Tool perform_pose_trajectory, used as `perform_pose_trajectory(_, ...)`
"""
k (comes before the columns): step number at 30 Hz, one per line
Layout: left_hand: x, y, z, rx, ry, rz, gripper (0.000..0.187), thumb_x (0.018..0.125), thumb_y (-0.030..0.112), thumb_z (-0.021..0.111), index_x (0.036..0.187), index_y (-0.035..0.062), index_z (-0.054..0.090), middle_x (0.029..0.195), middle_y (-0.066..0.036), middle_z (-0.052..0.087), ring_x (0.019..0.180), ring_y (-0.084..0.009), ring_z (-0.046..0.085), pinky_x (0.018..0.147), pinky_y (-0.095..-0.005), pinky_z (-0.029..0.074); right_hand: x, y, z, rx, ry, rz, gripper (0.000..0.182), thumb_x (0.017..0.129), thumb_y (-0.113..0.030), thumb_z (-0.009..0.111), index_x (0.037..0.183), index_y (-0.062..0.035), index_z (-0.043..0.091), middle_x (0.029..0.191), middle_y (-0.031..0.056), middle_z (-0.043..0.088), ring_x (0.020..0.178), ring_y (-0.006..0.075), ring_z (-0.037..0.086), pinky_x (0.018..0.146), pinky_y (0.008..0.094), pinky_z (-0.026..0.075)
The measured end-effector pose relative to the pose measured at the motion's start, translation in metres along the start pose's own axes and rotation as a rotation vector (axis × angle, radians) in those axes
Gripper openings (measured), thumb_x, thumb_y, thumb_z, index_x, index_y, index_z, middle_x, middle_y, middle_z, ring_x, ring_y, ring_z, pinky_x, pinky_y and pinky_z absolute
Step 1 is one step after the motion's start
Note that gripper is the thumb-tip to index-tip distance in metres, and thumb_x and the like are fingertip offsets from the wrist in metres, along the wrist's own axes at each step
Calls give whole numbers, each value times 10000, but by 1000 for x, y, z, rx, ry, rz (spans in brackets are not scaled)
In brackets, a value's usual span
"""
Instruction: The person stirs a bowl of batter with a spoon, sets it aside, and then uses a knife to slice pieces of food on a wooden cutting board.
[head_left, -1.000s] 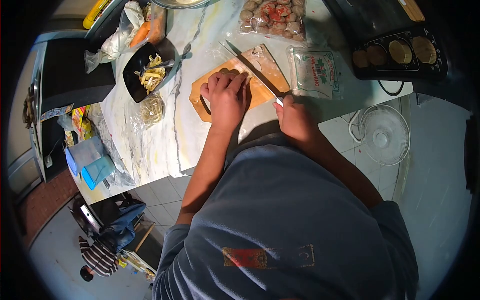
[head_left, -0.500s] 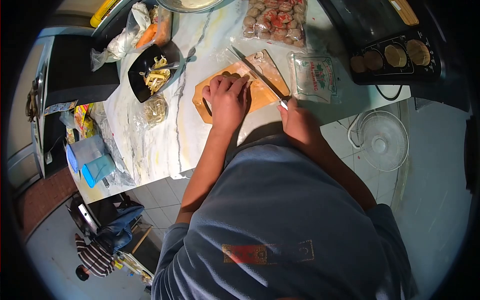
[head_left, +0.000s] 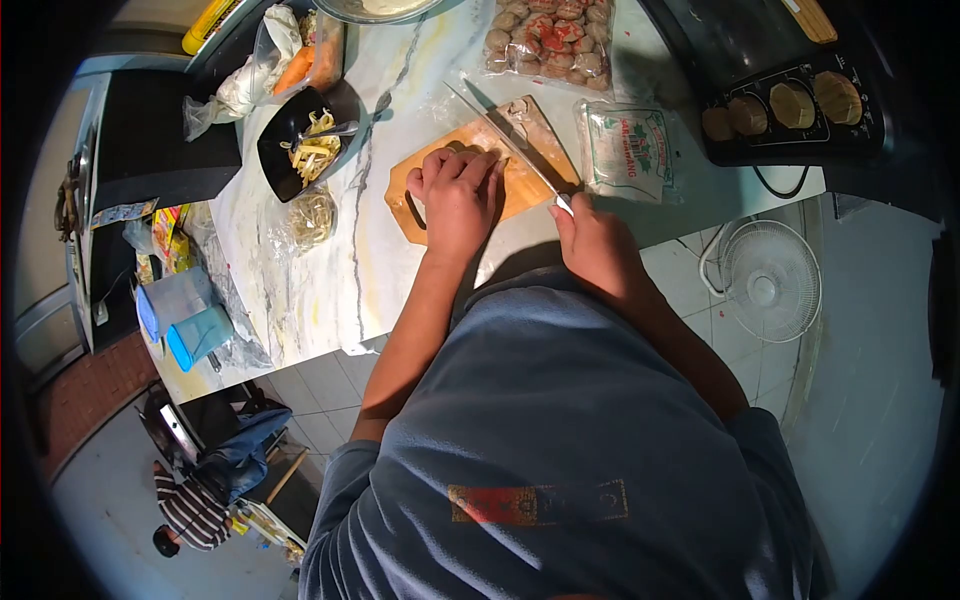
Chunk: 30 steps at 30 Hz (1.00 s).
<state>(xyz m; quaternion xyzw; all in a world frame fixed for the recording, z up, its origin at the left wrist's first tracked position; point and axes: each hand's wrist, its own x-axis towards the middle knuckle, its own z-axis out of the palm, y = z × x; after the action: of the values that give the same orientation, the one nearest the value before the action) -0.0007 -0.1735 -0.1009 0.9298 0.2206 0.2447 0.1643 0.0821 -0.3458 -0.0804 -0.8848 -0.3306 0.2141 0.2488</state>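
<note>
My left hand (head_left: pixel 460 205) rests on the wooden cutting board (head_left: pixel 425 165), its fingers curled down over something small and brownish that they mostly hide. In my right hand (head_left: pixel 598 245) is a knife (head_left: pixel 508 140) with a white handle. Its long blade slants across the board just right of my left fingertips, and the tip reaches past the far edge. A pale piece (head_left: pixel 518 112) lies at the board's far corner, beyond the blade.
Left of the board are a black bowl (head_left: pixel 275 165) of cut strips with a spoon, and a small plastic bag (head_left: pixel 312 220). Behind sits a bag of brown balls (head_left: pixel 550 45); to the right, a printed bag (head_left: pixel 628 150) and a black stove (head_left: pixel 790 110). Another person (head_left: pixel 195 510) is lower left.
The knife and my right hand have shifted slightly away from me and to the left. My left hand stays almost in place on the board.
</note>
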Motion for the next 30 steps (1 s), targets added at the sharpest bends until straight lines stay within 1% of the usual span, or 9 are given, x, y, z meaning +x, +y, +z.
perform_pose_trajectory(8,2,2,-1,-4,9,-6,175,795,150,752,969,142,735,886,9,668,947,-215,558,842,-405,315,0,-3,-1,19,19,-49,314,968,-306,534,871,-7,527,606,237,603,602,445,626,548,518,494)
perform_pose_trajectory(10,2,0,0,-3,12,3,180,794,141,750,973,141,734,883,7,664,947,-213,560,836,-396,318,1,-6,-4,32,-26,-16,301,981,-262,525,867,17,530,649,267,604,653,461,619,574,521,477)
perform_pose_trajectory(16,1,-3,2,-19,13,18,189,789,126,750,977,138,733,884,6,658,943,-210,561,841,-390,321,1,-7,0,44,-79,33,303,987,-269,514,911,24,516,679,280,608,681,470,621,592,531,479)
perform_pose_trajectory(17,1,-3,3,-20,12,19,189,789,126,750,977,138,733,884,6,658,943,-210,561,841,-390,321,2,-8,0,44,-79,35,303,987,-269,514,911,24,516,679,280,608,681,470,621,592,531,479)
perform_pose_trajectory(19,0,-4,3,-15,12,25,195,784,116,749,978,137,734,886,6,658,944,-212,561,844,-387,321,1,-10,1,-12,-61,33,326,976,-299,521,888,15,508,663,247,633,652,448,647,594,516,516)
perform_pose_trajectory(30,1,-3,1,-7,-9,13,211,775,98,743,983,128,731,915,3,669,963,-213,561,851,-385,317,2,-17,1,32,-76,93,307,973,-281,528,908,18,497,722,269,639,709,462,647,639,521,522)
